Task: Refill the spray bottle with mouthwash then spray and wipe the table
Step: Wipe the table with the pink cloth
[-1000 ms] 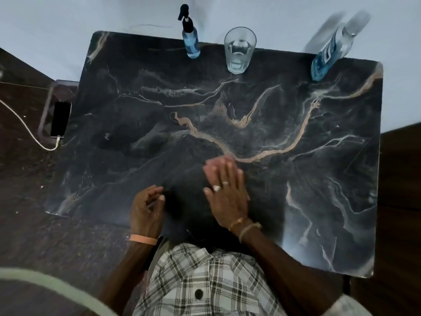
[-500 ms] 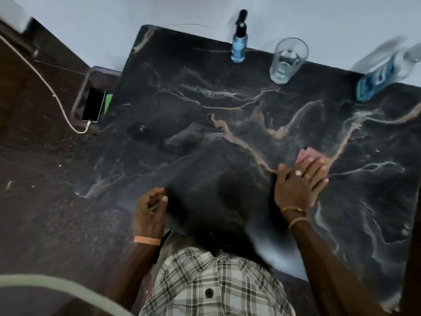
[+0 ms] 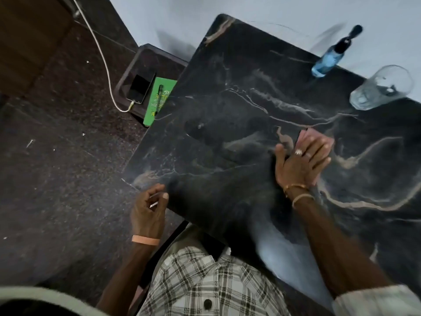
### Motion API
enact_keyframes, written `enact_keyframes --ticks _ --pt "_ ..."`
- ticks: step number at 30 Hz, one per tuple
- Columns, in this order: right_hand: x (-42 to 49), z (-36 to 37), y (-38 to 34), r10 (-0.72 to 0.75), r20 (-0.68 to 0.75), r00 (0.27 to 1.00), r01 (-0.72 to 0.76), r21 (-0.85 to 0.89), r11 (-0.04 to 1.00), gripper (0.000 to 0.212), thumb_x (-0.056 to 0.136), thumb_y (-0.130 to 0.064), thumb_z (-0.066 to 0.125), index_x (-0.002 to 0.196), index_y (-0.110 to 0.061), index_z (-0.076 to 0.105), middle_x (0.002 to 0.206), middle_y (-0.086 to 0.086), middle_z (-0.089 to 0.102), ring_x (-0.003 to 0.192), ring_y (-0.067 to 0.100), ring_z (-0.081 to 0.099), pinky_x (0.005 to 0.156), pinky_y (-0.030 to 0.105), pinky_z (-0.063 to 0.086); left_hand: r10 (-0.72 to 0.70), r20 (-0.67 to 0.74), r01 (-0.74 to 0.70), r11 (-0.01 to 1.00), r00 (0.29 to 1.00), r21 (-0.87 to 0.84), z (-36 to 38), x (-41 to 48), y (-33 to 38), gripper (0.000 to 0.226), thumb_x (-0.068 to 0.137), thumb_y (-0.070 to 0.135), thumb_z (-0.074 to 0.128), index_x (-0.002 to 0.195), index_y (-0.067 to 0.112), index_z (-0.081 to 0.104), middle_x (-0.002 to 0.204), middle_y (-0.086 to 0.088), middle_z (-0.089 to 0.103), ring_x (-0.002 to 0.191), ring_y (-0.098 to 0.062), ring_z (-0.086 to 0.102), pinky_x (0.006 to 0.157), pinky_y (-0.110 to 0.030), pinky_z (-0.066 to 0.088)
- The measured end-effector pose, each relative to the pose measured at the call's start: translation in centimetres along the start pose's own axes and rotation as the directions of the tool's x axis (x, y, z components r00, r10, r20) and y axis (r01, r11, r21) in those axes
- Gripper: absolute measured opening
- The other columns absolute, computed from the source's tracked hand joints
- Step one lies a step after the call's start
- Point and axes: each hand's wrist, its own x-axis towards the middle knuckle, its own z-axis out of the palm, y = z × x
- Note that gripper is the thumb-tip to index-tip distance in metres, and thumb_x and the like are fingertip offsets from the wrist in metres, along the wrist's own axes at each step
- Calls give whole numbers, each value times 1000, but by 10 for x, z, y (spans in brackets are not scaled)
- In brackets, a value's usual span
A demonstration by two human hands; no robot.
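The right hand (image 3: 300,163) is laid flat on a pink cloth (image 3: 306,136), fingers straight and spread. The cloth is pressed against the desk (image 3: 227,106) near its middle, and only its far edge is seen past the fingertips. Rings (image 3: 299,152) are worn on this hand and two thin bracelets (image 3: 296,189) on its wrist. The left hand (image 3: 148,213) is kept at the near left corner of the desk, thumb at the edge, fingers loosely curled. A pale sliver is seen between them, and whether anything is held cannot be told. An orange wristband (image 3: 145,240) is worn on that wrist.

The spray bottle (image 3: 330,57), holding blue liquid and topped by a black head, is set at the far edge of the desk, well apart from both hands, and is blurred. A clear glass (image 3: 382,87) is placed near it on the right. The desk top is dark stone crossed by tan and white veins.

Beyond the left edge of the desk, on a low dark stand (image 3: 145,58), a phone (image 3: 140,88) is plugged into a white cable (image 3: 100,49). A green booklet (image 3: 159,103) with a pen (image 3: 160,92) on it is partly hidden by the desk edge. A plaid shirt (image 3: 205,286) is seen at the bottom
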Motion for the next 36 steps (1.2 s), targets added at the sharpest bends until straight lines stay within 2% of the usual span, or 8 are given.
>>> enact_keyframes --ticks 4,9,15,20,23,29,33,36 --pt "41 -6 -68 -74 -32 997 74 15 997 105 86 -77 -4 154 2 7 159 29 3 147 46 0 115 64 4 -21 -48 20 999 999 -33 -25 13 -14 23 88 6 68 103 22 65 108 2 68 90 1 65 71 -7 50" --pt "53 1 -182 -417 65 907 418 -15 908 104 82 -80 -6 156 -8 -3 162 20 -8 149 36 -12 118 58 -7 -26 -75 26 1000 997 0 -50 24 -35 20 89 5 67 106 14 67 111 -4 68 93 -4 66 74 -11 52" --pt "3 31 -258 -817 212 537 843 -169 510 99 87 -80 6 156 -9 -1 162 21 -5 149 37 -7 118 58 3 -79 -109 74 996 991 -48 -65 36 -47 19 88 7 68 107 10 69 110 -2 69 91 -3 67 75 -13 54" --pt "-64 55 -170 -921 279 273 956 -184 228 106 85 -85 20 157 -8 10 162 21 -4 150 38 -5 117 58 12 -101 -81 94 991 992 -93 -60 47 -40 19 87 6 68 106 9 69 108 -2 69 91 -9 68 72 -13 53" --pt "-75 47 -83 -906 232 355 931 -181 318 101 84 -84 32 156 -15 20 163 15 7 150 37 5 116 59 18 -95 -50 89 989 994 -115 -52 52 -34 18 87 1 67 104 6 69 104 -1 69 90 -13 68 73 -10 52" --pt "-26 -4 7 -339 115 934 357 -249 900 94 85 -71 27 157 -13 10 163 16 2 150 38 0 114 63 1 -69 11 70 990 998 -125 -51 54 -28 18 87 3 68 102 13 68 105 2 69 92 -8 67 74 -10 51" --pt "-2 -3 -64 114 -24 993 -112 55 992 103 84 -74 14 154 1 11 159 30 5 147 46 1 116 62 -2 -53 1 53 995 999 -89 -59 60 -27 19 87 5 68 101 18 67 104 3 70 91 -5 67 73 -7 50" --pt "-20 15 -133 -162 27 986 161 43 986 100 86 -73 12 155 0 9 161 25 0 149 41 -4 119 50 -10 -49 -7 48 997 999 -65 -62 64 -22 18 87 5 68 104 13 67 106 -3 70 90 -4 66 72 -8 51"
